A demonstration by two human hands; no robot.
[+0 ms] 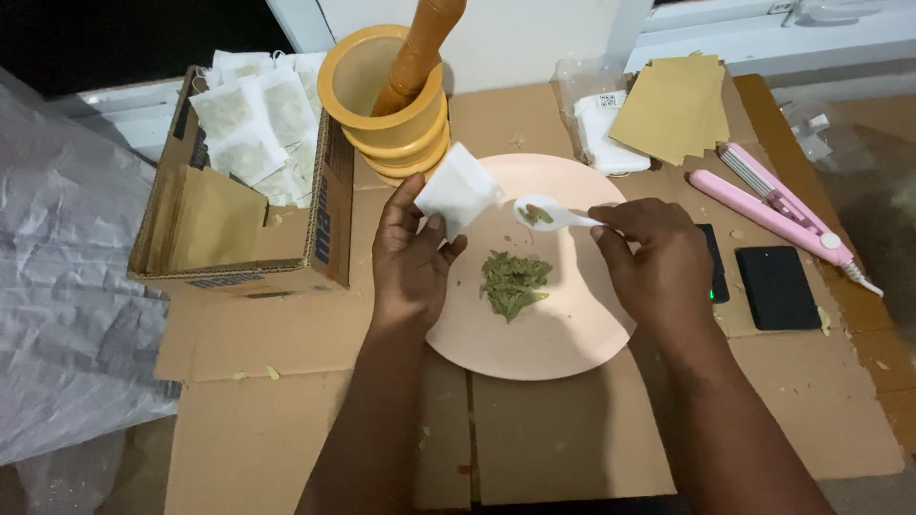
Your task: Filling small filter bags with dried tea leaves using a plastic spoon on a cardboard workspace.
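Observation:
My left hand holds a small white paper sachet upright over the left edge of a pale pink plate. My right hand grips the handle of a small white spoon. The spoon's bowl carries a little green dried herb and points toward the sachet, close to its side. A small heap of crushed green leaves lies in the middle of the plate, between my two hands.
A yellow mortar with a wooden pestle stands behind the plate. A cardboard box of filled sachets sits at the left. Tan envelopes, a pink heat sealer and a black scale lie at the right. Flattened cardboard covers the surface.

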